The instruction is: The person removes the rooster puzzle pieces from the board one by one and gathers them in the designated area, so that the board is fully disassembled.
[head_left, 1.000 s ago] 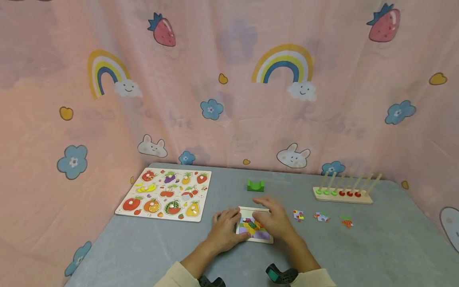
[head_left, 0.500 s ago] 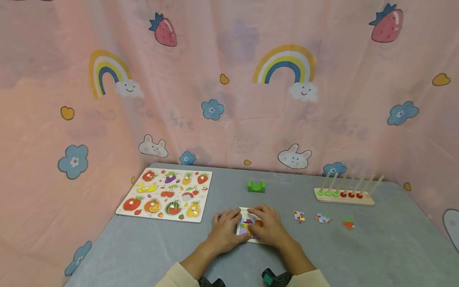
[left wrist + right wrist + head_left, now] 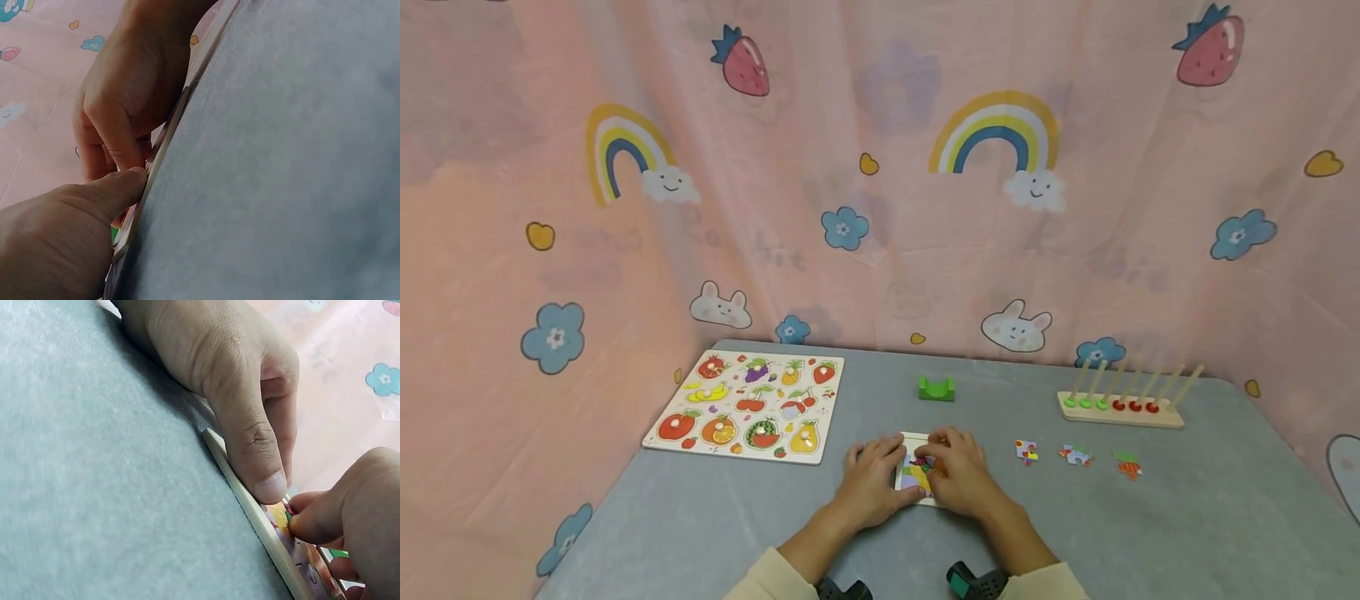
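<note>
A small jigsaw puzzle in a pale wooden tray lies on the grey tabletop, partly hidden by both hands. My left hand holds the tray by its left side, thumb on the near rim and fingers at the far left corner. Over the tray's right half, my right hand has its thumb and fingertips together on the pieces. In the right wrist view those fingertips pinch at a piece with green and yellow print. Three loose puzzle pieces, a yellow-and-red one, a bluish one and a carrot one, lie to the right.
A fruit peg puzzle board lies at the left. Behind the tray stands a green notched block. At the back right is a wooden peg stand with green and red beads. A pink printed curtain hangs behind the table.
My right hand has moved slightly left and down onto the puzzle, its raised index finger now bent to the pieces beside the thumb. The left hand stays on the tray.
</note>
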The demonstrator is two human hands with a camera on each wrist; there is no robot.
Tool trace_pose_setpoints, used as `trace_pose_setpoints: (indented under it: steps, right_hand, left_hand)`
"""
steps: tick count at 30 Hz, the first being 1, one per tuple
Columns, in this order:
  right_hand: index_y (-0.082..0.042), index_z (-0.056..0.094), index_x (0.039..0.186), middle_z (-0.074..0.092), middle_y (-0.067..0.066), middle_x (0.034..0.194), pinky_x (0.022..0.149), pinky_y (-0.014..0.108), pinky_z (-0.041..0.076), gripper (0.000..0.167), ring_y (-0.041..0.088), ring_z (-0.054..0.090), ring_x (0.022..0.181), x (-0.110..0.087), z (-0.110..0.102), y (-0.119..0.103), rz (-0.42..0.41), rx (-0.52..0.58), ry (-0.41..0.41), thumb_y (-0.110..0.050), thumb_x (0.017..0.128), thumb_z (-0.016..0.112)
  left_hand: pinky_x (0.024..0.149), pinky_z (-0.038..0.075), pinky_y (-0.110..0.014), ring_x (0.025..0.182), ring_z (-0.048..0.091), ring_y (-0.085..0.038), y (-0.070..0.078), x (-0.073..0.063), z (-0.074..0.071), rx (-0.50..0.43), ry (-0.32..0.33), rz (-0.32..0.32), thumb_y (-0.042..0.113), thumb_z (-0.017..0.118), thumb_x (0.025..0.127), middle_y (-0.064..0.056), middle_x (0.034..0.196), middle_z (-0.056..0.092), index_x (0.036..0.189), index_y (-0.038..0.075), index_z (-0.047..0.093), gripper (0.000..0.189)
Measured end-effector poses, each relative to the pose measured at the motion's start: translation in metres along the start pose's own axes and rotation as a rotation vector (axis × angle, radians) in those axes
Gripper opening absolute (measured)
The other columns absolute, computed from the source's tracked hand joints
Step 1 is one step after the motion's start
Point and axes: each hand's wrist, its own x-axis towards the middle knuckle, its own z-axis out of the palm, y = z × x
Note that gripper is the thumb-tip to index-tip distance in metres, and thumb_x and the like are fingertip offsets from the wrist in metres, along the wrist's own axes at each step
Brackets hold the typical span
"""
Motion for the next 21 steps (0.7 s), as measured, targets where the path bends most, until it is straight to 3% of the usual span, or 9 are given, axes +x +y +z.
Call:
trace_pose_setpoints:
  steps: [3,21]
  right_hand:
    - [-0.014,0.074,0.094,0.055,0.004,0.106,0.084,0.054,0.033,0.03,0.031,0.046,0.102,0.0007,0.0005,-0.0002,0.013,0.019,0.008,0.005,0.074,0.06]
    - [-0.015,0.071,0.09,0.059,0.001,0.101,0.084,0.051,0.033,0.025,0.028,0.048,0.101,-0.0001,0.0037,-0.001,0.017,0.067,0.068,0.003,0.073,0.064]
  left_hand:
    - [0.099,0.025,-0.056,0.127,0.044,-0.025,0.0003,0.0004,-0.0005,-0.013,-0.006,-0.007,0.051,0.072,0.081,-0.007,0.14,0.051,0.13,0.004,0.06,0.069]
    - [0.1,0.024,-0.054,0.127,0.044,-0.024,0.0012,0.0,0.0002,-0.085,0.022,-0.035,0.048,0.076,0.078,-0.006,0.138,0.052,0.124,0.008,0.061,0.062]
